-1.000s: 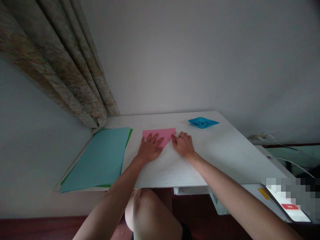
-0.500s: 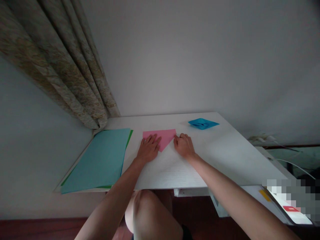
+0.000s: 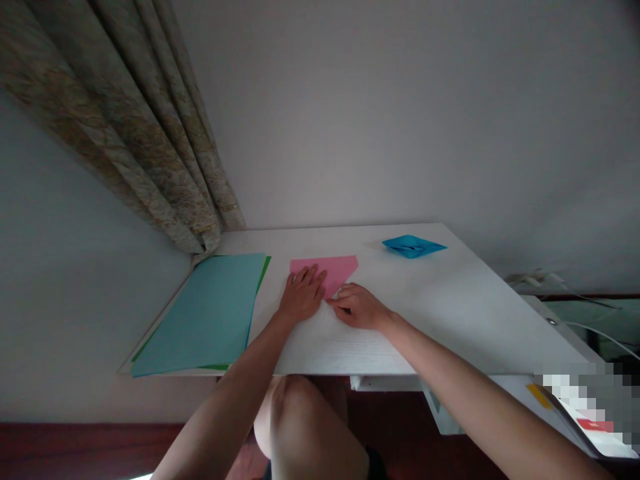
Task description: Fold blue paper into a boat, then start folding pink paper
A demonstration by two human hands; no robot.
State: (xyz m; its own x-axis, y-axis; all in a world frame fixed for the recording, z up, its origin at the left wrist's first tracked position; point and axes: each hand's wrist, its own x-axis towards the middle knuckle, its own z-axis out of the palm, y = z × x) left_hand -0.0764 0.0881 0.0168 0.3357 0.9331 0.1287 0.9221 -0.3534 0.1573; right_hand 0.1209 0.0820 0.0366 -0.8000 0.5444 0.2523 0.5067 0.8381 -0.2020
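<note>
A sheet of pink paper (image 3: 339,268), folded to a shape with a straight far edge and a point toward me, lies on the white table (image 3: 320,350). My left hand (image 3: 303,293) rests flat on its left part, fingers spread, covering some of it. My right hand (image 3: 361,308) is closed, with its fingers curled and its thumb and fingertip at the paper's near point. Whether the paper is between those fingertips or just under them is hard to see. To the far right sits a blue folded paper boat (image 3: 414,247).
On the table's left lies a stack of large light-blue paper (image 3: 207,313) with green paper (image 3: 264,267) showing beneath. A patterned curtain (image 3: 165,147) hangs at the left corner. The wall (image 3: 340,120) borders the far edge. Below right is a white surface with a blurred-out item.
My right hand has slid along the paper's right slanted edge, from the upper right corner down to the near point. The left hand stays on the paper. The view has shifted slightly.
</note>
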